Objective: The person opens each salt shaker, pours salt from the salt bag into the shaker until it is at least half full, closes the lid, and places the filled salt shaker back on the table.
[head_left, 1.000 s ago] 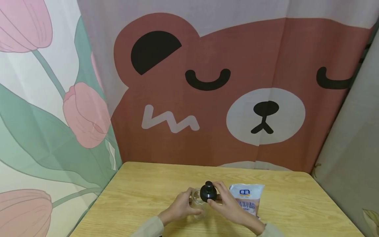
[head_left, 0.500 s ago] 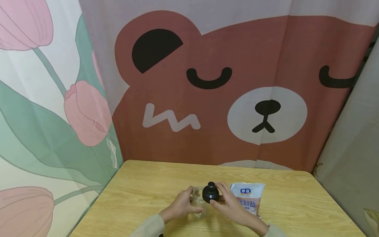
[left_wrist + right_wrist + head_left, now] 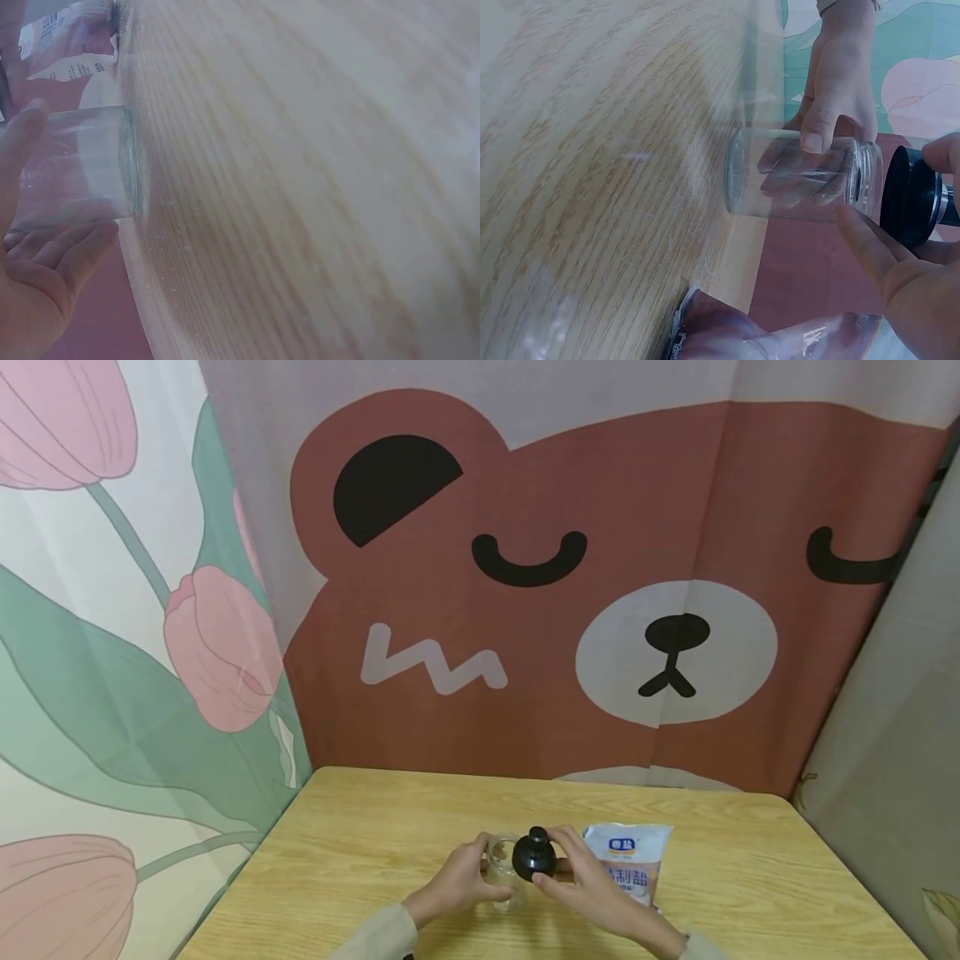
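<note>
A clear glass jar (image 3: 506,893) stands upright at the table's near part, its mouth uncovered. My left hand (image 3: 459,878) grips it from the left, thumb on the near side and fingers behind, seen through the glass in the right wrist view. In my right hand (image 3: 588,887) is a black lid (image 3: 534,858) with a round knob, pinched between thumb and fingers. The lid (image 3: 911,196) is just off the jar's rim (image 3: 868,180), apart from it and to its right. One right fingertip lies by the jar's neck; whether it touches I cannot tell.
A white and pink printed bag (image 3: 630,860) sits on the wooden table (image 3: 360,827) right behind my right hand. Behind the table hangs a curtain (image 3: 450,735) with a bear print, and a tulip-print curtain (image 3: 187,777) is at the left.
My right hand has shifted the black lid slightly to the right and nearer to me, showing a bit more of the jar's mouth. The left hand keeps its grip on the jar.
</note>
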### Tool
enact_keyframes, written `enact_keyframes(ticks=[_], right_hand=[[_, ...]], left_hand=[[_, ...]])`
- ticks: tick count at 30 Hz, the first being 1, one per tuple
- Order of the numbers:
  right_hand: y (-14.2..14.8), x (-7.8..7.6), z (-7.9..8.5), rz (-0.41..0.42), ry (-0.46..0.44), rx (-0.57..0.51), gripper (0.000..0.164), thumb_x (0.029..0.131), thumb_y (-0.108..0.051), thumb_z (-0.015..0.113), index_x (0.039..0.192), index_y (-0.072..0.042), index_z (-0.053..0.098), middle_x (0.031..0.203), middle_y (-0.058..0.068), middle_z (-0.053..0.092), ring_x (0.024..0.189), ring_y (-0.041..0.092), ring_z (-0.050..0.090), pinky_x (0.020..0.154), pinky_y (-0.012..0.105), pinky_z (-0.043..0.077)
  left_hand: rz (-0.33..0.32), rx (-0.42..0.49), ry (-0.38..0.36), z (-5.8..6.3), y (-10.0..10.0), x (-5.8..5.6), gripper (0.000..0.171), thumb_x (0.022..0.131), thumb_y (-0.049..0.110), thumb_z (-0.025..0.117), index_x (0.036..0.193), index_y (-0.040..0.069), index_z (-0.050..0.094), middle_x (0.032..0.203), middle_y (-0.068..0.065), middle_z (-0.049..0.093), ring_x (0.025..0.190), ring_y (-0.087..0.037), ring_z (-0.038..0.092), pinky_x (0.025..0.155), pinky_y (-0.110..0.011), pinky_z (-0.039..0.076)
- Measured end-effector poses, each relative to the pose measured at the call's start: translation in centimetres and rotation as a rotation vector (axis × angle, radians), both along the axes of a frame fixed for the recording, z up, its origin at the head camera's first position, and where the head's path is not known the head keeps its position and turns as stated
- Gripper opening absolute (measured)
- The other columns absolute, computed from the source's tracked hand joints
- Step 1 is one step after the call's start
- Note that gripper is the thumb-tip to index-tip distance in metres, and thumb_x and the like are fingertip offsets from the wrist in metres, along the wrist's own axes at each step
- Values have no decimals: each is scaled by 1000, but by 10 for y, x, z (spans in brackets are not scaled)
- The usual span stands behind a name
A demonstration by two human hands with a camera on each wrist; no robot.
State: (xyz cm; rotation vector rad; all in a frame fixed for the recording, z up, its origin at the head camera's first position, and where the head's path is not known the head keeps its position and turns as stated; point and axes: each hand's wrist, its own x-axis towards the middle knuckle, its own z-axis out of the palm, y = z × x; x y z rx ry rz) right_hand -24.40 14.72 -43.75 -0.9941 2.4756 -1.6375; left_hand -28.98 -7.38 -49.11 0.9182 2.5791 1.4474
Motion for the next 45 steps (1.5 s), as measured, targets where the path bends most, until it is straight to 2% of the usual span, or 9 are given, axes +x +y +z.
enact_keyframes(ticks=[3, 7, 14, 20, 25, 29, 34, 39, 45], right_hand=[[1, 1, -1, 0, -2, -12, 48, 86, -17, 58, 127, -7, 35, 120, 11, 35, 91, 23, 58, 76, 30, 48], [1, 10, 11, 17, -8, -29, 50, 84, -15, 61, 126, -3, 35, 118, 14, 36, 90, 27, 59, 75, 31, 48], [2, 14, 16, 49, 33, -27, 49, 82, -13, 63, 123, -3, 36, 115, 15, 37, 87, 26, 59, 74, 33, 49], [6, 8, 2, 60, 19, -9, 50, 82, -14, 64, 123, -6, 36, 114, 13, 37, 88, 24, 58, 69, 29, 50], [12, 1, -15, 83, 20, -10, 49, 82, -13, 63, 123, -9, 37, 113, 12, 37, 89, 21, 58, 57, 29, 51], [17, 0, -18, 94, 37, 15, 46, 82, -16, 64, 121, -13, 40, 110, 8, 41, 89, 17, 57, 52, 28, 49], [20, 2, -18, 125, 57, 27, 44, 81, -16, 65, 119, -11, 43, 108, 7, 46, 91, 17, 56, 60, 29, 49], [22, 2, -19, 126, 104, 50, 46, 79, -17, 67, 119, -9, 45, 108, 5, 48, 91, 18, 57, 62, 28, 49], [26, 3, -23, 100, 138, 149, 50, 75, -26, 70, 118, -12, 49, 105, -2, 52, 87, 13, 57, 63, 28, 48]], left_hand=[[4, -8, 0, -1, 0, 0, 62, 66, 30, 77, 113, 4, 45, 106, -8, 55, 91, -10, 58, 69, -20, 47], [-1, 2, -15, -3, 0, 0, 59, 66, 30, 77, 110, 6, 45, 104, -6, 55, 88, -10, 59, 66, -18, 48], [-12, 3, 8, -2, -1, 0, 59, 67, 31, 76, 110, 4, 45, 106, -8, 55, 94, -13, 57, 71, -21, 47], [0, -24, 14, 0, -1, 0, 63, 67, 32, 76, 112, 3, 45, 108, -12, 55, 93, -12, 57, 71, -21, 47], [23, -49, 15, -1, -1, -1, 63, 66, 33, 76, 113, 3, 45, 107, -10, 56, 92, -11, 57, 69, -20, 46], [25, -48, 0, 0, -1, 0, 65, 66, 36, 76, 113, 4, 44, 108, -9, 55, 93, -13, 57, 70, -20, 47], [9, -25, -19, -1, -1, -1, 67, 67, 37, 75, 115, 3, 43, 111, -12, 54, 95, -14, 57, 73, -22, 47], [13, -20, -23, 0, -1, -1, 67, 66, 34, 76, 115, 3, 43, 110, -12, 54, 95, -14, 57, 73, -22, 47], [11, -19, -16, 0, 0, -1, 67, 66, 33, 77, 114, 2, 44, 110, -13, 54, 96, -14, 57, 73, -21, 47]])
